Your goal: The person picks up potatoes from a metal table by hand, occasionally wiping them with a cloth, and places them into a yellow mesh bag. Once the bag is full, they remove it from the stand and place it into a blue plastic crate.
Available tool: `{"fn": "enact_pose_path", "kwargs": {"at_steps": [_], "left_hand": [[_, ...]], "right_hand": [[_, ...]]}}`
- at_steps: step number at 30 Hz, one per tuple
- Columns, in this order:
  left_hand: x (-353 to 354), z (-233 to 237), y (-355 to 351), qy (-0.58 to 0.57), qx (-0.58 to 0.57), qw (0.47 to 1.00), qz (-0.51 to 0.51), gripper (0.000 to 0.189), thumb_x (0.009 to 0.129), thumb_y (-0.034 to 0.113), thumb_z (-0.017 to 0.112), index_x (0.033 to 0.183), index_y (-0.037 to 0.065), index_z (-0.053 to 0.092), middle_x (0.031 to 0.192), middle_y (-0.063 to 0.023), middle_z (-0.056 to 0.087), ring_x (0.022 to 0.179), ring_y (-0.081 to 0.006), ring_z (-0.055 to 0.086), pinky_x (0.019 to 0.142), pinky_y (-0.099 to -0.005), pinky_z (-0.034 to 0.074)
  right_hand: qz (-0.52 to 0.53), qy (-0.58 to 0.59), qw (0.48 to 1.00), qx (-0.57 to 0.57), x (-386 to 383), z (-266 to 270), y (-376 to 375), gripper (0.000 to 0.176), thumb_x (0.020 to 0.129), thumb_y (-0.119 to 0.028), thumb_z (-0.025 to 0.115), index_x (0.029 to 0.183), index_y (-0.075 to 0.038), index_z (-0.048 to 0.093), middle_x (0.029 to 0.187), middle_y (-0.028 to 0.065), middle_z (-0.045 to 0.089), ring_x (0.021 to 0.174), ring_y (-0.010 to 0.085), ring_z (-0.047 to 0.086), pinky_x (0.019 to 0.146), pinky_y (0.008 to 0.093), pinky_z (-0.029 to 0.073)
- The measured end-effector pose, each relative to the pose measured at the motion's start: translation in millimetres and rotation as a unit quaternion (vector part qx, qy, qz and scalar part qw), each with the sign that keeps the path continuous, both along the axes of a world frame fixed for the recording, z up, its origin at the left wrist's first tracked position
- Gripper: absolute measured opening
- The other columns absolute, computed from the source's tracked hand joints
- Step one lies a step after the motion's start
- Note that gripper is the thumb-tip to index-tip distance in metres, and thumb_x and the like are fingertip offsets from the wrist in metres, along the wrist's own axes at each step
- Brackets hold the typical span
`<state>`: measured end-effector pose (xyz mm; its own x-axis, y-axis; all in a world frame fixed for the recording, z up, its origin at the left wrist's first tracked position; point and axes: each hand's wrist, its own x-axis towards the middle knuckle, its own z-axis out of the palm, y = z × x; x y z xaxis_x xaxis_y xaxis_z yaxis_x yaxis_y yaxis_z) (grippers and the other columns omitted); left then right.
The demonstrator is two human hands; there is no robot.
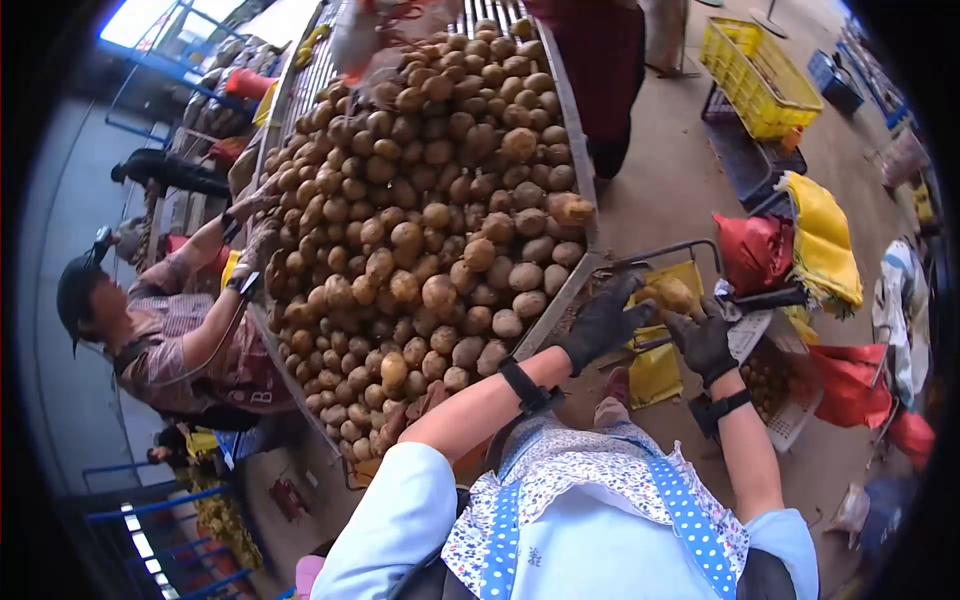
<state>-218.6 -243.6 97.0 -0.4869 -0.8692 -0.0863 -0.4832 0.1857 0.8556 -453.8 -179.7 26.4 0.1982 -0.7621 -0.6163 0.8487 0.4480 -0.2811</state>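
Observation:
A brown potato (672,294) is between my two hands, past the right edge of the sorting table. My left hand (607,322), in a dark glove, has its fingers closed against the potato's left side. My right hand (704,342), also gloved, grips it from the lower right, with the fingertips partly hidden. Left of my hands, a large heap of potatoes (405,240) covers the slatted table (560,318), which has a raised metal edge. Below the held potato hangs a yellow sack (657,375) on a metal frame.
Across the table, a person (195,340) has both hands at the heap; another stands at the far end (590,70). To my right are a white crate (790,425) with potatoes inside, red sacks (850,385), a yellow sack (825,240) and a yellow crate (765,85).

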Motion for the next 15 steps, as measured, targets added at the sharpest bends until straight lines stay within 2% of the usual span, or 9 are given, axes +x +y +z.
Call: {"fn": "enact_pose_path", "kwargs": {"at_steps": [2, 3, 6, 7, 9, 10, 11, 12, 15], "left_hand": [[57, 17, 7, 0.006, -0.042, 0.996, 0.074, 0.033, 0.094, 0.02, 0.06, 0.121, 0.002, 0.057, 0.114, -0.0167, 0.063, 0.106, -0.0283, 0.061, 0.091, -0.0369, 0.048], [78, 22, 14, 0.033, -0.069, 0.993, 0.085, 0.031, 0.093, 0.018, 0.061, 0.119, 0.002, 0.058, 0.112, -0.0163, 0.063, 0.105, -0.03, 0.062, 0.09, -0.0372, 0.048], [168, 20, 40, 0.06, -0.061, 0.963, 0.254, 0.024, 0.093, 0.009, 0.061, 0.116, 0.002, 0.061, 0.106, -0.0137, 0.064, 0.101, -0.0238, 0.062, 0.088, -0.0313, 0.05], [198, 15, 48, 0.058, -0.075, 0.951, 0.295, 0.022, 0.093, 0.013, 0.06, 0.113, 0.003, 0.063, 0.106, -0.016, 0.066, 0.1, -0.0296, 0.064, 0.086, -0.0364, 0.051], [253, 17, 68, 0.053, -0.036, 0.916, 0.395, 0.023, 0.095, 0.011, 0.058, 0.116, 0.002, 0.063, 0.11, -0.011, 0.066, 0.102, -0.0215, 0.063, 0.089, -0.0321, 0.05], [277, 13, 77, 0.071, -0.03, 0.9, 0.429, 0.024, 0.096, 0.011, 0.057, 0.116, 0.002, 0.063, 0.11, -0.0101, 0.066, 0.102, -0.0197, 0.062, 0.09, -0.0314, 0.049], [300, 5, 84, 0.091, -0.021, 0.884, 0.458, 0.024, 0.096, 0.012, 0.057, 0.117, 0.001, 0.063, 0.111, -0.0093, 0.066, 0.103, -0.0178, 0.062, 0.091, -0.0306, 0.049], [326, -10, 90, 0.059, -0.013, 0.876, 0.478, 0.025, 0.097, 0.011, 0.056, 0.118, 0.001, 0.062, 0.113, -0.0084, 0.065, 0.104, -0.0163, 0.061, 0.092, -0.0297, 0.048], [349, 3, 85, 0.145, 0.023, 0.846, 0.513, 0.025, 0.098, 0.01, 0.054, 0.119, -0.001, 0.061, 0.115, -0.0064, 0.064, 0.105, -0.0134, 0.058, 0.094, -0.0287, 0.047]], "right_hand": [[-0.073, 0.076, 0.984, 0.144, 32, 39, -17, 0.049, 0.1, -0.034, 0.045, 0.136, -0.001, 0.042, 0.123, 0.0169, 0.059, 0.1, 0.0282, 0.066, 0.086, 0.0354, 0.057], [-0.048, 0.077, 0.986, 0.139, 50, 46, -28, 0.049, 0.1, -0.034, 0.045, 0.136, -0.001, 0.042, 0.123, 0.0169, 0.059, 0.1, 0.0282, 0.066, 0.086, 0.0354, 0.057], [0.121, 0.322, 0.926, -0.155, 134, 91, -52, 0.036, 0.099, -0.025, 0.05, 0.13, -0.006, 0.052, 0.121, 0.0118, 0.061, 0.096, 0.0202, 0.066, 0.084, 0.0312, 0.056], [0.177, 0.354, 0.893, -0.214, 173, 114, -66, 0.031, 0.099, -0.022, 0.051, 0.126, -0.007, 0.056, 0.12, 0.0101, 0.062, 0.096, 0.0173, 0.066, 0.082, 0.0294, 0.055], [0.248, 0.422, 0.789, -0.372, 244, 108, -88, 0.027, 0.096, -0.015, 0.054, 0.12, -0.006, 0.061, 0.121, 0.0102, 0.062, 0.099, 0.0201, 0.066, 0.084, 0.0312, 0.055], [0.184, 0.602, 0.501, -0.594, 277, 98, -106, 0.031, 0.091, -0.014, 0.059, 0.122, -0.008, 0.061, 0.124, 0.0106, 0.062, 0.109, 0.0266, 0.062, 0.09, 0.0367, 0.052], [0.233, 0.583, 0.529, -0.571, 318, 91, -118, 0.035, 0.089, -0.019, 0.061, 0.123, -0.011, 0.061, 0.123, 0.0106, 0.062, 0.118, 0.0316, 0.056, 0.098, 0.0415, 0.047], [0.25, 0.612, 0.491, -0.568, 358, 95, -128, 0.038, 0.09, -0.027, 0.059, 0.125, -0.012, 0.06, 0.128, 0.0125, 0.059, 0.122, 0.0316, 0.052, 0.103, 0.0418, 0.042], [0.267, 0.704, 0.304, -0.584, 461, 57, -168, 0.048, 0.086, -0.024, 0.055, 0.134, -0.02, 0.052, 0.14, 0.0155, 0.047, 0.125, 0.0369, 0.046, 0.101, 0.0494, 0.04]]}}
